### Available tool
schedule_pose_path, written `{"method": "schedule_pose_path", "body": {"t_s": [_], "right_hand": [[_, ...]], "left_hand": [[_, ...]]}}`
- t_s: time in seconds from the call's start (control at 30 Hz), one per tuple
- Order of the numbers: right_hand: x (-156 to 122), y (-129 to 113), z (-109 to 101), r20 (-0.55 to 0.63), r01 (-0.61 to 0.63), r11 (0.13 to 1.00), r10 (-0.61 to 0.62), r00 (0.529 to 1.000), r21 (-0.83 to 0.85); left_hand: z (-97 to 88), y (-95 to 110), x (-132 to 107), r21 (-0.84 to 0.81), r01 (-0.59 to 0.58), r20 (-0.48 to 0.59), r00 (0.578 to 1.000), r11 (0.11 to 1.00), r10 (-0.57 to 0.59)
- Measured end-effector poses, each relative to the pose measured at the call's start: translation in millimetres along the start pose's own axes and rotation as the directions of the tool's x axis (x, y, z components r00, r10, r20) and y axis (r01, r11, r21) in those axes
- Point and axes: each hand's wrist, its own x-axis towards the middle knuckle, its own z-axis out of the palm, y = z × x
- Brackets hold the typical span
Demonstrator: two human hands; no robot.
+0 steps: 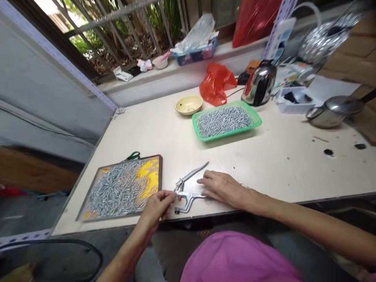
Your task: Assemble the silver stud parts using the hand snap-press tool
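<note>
- Press tool (188, 190): a metal hand-press pliers lying flat on the desk (282, 156) near its front edge, long lever handle angled up and to the right, jaw end toward the left.
- Left hand (157, 207): fingers curled, fingertips pinched together at the jaw end of the press tool; whether a small part is held between them cannot be told.
- Right hand (223, 190): palm down, fingers extended and loosely spread, resting on the lower handle of the press tool.
- Brown-framed tray (123, 188): just left of the left hand, on the desk; filled with small silver metal pieces, yellow base showing at its right side.
- Green-handled scissors (133, 156): touching the far edge of the brown-framed tray.
- Green tray (226, 121): farther back on the desk, well apart from both hands, heaped with similar silver pieces.
- Yellow bowl (188, 104): just left of the green tray.
- Red bag (216, 82) and kettle (260, 83): behind the green tray.
</note>
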Motion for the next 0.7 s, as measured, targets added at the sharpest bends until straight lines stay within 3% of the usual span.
{"method": "schedule_pose_path", "body": {"t_s": [0.1, 0.17, 0.4, 0.7], "right_hand": [[-13, -6, 31, 0.119, -0.025, 0.996, 0.036, 0.992, -0.089], [-13, 0, 40, 0.140, -0.032, 0.989, 0.052, 0.989, -0.146], [-4, 24, 29, 0.109, -0.098, 0.967, 0.126, 0.986, -0.236], [-7, 20, 25, 0.114, -0.093, 0.958, 0.129, 0.985, -0.272]], "left_hand": [[9.6, -12, 1, -0.080, 0.069, 0.041, 0.997, 0.994, -0.066], [12.1, -17, 2, -0.098, 0.094, 0.042, 0.995, 0.991, -0.090], [21.3, -16, 8, -0.171, 0.147, 0.083, 0.987, 0.974, -0.135], [35.5, -13, 10, -0.323, 0.221, 0.139, 0.973, 0.920, -0.185]]}}
